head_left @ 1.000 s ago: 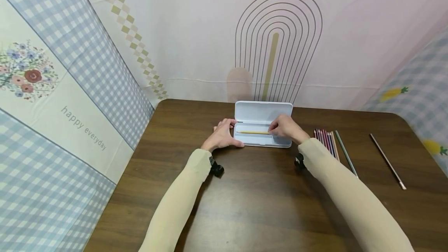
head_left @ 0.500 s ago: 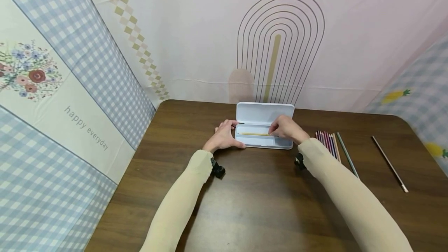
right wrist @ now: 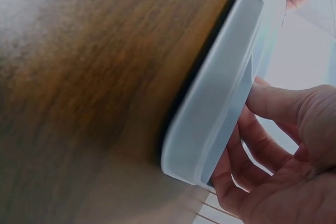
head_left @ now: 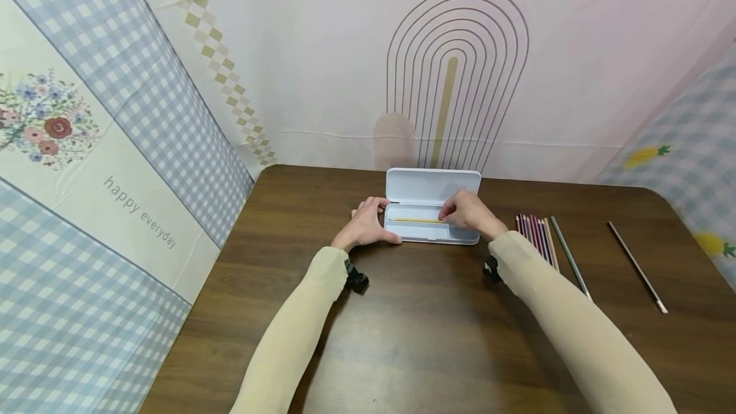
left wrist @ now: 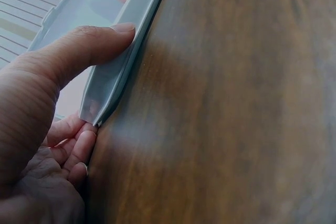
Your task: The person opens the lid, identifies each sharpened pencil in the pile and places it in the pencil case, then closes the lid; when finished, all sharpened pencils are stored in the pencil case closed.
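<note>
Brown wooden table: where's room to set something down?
Free: between the beige sleeves, before the pale blue oblong case; and left of both sleeves. Crowded: the case, with left hand and right hand, and the coloured slim pencils.

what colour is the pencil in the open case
Yellow. The pencil shows best in the head view.

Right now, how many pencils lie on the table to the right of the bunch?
2: the green pencil close beside the bunch, and the dark pencil farther right with a white end. The right sleeve may hide more.
</note>
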Tool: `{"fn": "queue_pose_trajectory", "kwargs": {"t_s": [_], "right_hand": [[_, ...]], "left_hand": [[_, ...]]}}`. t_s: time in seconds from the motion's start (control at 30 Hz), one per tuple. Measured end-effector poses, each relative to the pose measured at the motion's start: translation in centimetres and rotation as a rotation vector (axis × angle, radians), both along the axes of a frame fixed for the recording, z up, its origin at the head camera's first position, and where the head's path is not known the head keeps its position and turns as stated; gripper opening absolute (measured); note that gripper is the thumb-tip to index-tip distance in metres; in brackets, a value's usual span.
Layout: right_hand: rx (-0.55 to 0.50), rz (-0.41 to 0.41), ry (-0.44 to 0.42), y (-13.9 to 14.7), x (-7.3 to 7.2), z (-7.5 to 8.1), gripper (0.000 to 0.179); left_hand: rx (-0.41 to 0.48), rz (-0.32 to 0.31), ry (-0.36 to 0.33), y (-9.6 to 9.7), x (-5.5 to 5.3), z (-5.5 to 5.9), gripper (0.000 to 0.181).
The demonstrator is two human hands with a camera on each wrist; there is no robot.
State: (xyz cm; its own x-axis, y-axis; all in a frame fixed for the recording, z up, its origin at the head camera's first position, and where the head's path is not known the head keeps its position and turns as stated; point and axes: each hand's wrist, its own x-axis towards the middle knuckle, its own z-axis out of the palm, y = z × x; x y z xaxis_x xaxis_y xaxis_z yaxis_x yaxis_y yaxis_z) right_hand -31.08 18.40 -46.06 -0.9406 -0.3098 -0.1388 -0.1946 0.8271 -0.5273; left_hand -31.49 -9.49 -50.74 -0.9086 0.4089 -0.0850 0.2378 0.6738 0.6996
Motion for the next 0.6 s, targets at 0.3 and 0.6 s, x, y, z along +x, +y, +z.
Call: {"fn": "queue_pose_trajectory", "kwargs": {"t_s": [0.3,0.6], "right_hand": [[-0.023,-0.015,0.046,0.4,0.5,-0.3,0.012],[-0.073,-0.059,0.12,0.7,1.9,-0.1,0.018]], "left_hand": [[0.003,0.002,-0.006,0.1,0.1,0.1,0.095],[0.009,0.004,-0.003,0.0,0.0,0.0,0.093]]}}
